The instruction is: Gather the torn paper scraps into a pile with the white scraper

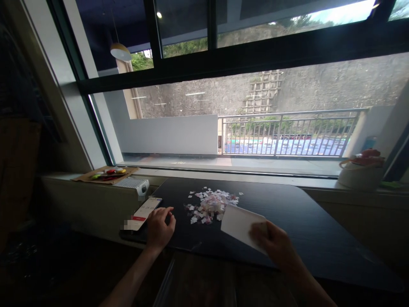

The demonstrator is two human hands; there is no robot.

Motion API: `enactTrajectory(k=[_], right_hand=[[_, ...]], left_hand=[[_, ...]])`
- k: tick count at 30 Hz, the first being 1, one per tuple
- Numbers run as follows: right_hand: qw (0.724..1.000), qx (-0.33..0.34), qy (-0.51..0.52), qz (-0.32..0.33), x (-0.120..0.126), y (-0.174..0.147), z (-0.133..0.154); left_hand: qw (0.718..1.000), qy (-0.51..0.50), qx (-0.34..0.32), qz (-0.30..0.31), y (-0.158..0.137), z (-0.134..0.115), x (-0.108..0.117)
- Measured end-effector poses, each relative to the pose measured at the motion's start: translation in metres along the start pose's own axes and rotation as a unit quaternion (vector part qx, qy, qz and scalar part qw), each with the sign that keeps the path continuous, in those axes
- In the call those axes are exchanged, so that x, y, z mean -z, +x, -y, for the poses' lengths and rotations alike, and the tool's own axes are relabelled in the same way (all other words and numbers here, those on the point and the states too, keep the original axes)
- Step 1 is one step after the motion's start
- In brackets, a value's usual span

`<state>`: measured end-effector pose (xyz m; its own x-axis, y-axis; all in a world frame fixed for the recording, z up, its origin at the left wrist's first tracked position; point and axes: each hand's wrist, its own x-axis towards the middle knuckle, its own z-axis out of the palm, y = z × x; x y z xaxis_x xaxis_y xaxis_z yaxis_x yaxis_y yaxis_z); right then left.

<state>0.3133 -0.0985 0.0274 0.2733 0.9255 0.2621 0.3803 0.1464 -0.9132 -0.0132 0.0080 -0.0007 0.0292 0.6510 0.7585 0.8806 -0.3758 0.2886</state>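
Observation:
My right hand (271, 238) grips a flat white card (238, 224) by its right end. The card's left edge reaches the near right side of a heap of small paper scraps (212, 202) on the black table (287, 209). The scraps are white with some pinkish ones, and a few lie loose around the heap. Left of the heap, my left hand (160, 226) hovers over or rests at the table's left part, fingers curved with a gap between thumb and forefinger, nothing held. Beside it lies a phone (147, 209) with a lit screen showing digits and a red bar.
A wide window (198, 98) stands behind the table. On the sill at left are a brown board (105, 175) with colourful items and a white vented box (132, 185). At the right end sits a white container (359, 172) with something reddish on top.

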Motion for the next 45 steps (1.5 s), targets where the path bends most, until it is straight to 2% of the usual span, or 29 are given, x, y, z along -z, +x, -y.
enactTrajectory(k=[5, 11, 16, 19, 25, 29, 33, 40, 45], right_hand=[[0.995, 0.062, -0.079, -0.028, 0.005, 0.018, -0.006], [0.99, 0.098, -0.094, 0.036, 0.011, 0.012, 0.006], [0.992, 0.087, -0.089, 0.003, 0.018, 0.004, 0.016], [0.994, 0.068, -0.089, -0.003, 0.019, 0.003, 0.013], [0.996, 0.02, -0.081, -0.016, 0.03, 0.0, 0.008], [0.998, 0.033, -0.057, 0.003, 0.018, 0.003, 0.015], [0.995, 0.051, -0.083, 0.018, 0.01, 0.006, 0.019], [0.985, 0.051, -0.163, -0.003, 0.042, 0.007, 0.019], [0.99, 0.036, -0.137, -0.006, 0.043, 0.001, 0.017]], left_hand=[[0.999, -0.014, -0.037, 0.013, -0.002, 0.0, 0.001], [0.991, -0.034, -0.098, 0.089, -0.018, -0.008, 0.006], [0.99, -0.041, -0.101, 0.085, -0.02, -0.016, 0.008], [0.99, -0.037, -0.108, 0.078, -0.022, -0.017, 0.007], [0.987, -0.03, -0.124, 0.102, -0.035, -0.014, 0.007], [0.988, -0.031, -0.113, 0.101, -0.036, -0.013, 0.006], [0.988, -0.026, -0.117, 0.097, -0.036, -0.012, 0.004], [0.988, -0.027, -0.124, 0.089, -0.037, -0.014, 0.005], [0.987, -0.029, -0.135, 0.084, -0.036, -0.014, 0.006]])
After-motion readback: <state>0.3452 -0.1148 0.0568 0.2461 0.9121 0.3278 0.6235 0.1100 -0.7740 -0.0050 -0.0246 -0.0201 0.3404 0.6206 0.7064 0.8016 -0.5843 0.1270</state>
